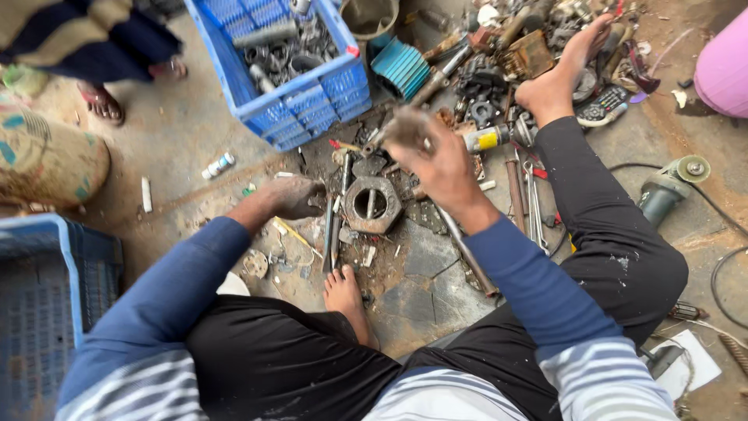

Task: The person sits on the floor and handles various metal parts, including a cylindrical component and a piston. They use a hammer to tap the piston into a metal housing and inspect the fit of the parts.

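Item: large hexagonal steel nut (372, 204), lying flat on the cracked floor (436, 273) between the person's bare feet, bore upward. Judged heavy, rigid, rust-gritty rather than slippery; best taken across two opposite flats.

Left hand (296, 196): grip clenched, resting on the floor just left of the nut; contents cannot be told.

Right hand (436, 160): raised above and right of the nut, grip closed on a blurred metal tool (397, 129).

Nearby: blue plastic crate (312, 105) of metal parts; long steel rod (466, 253); angle grinder (670, 187).
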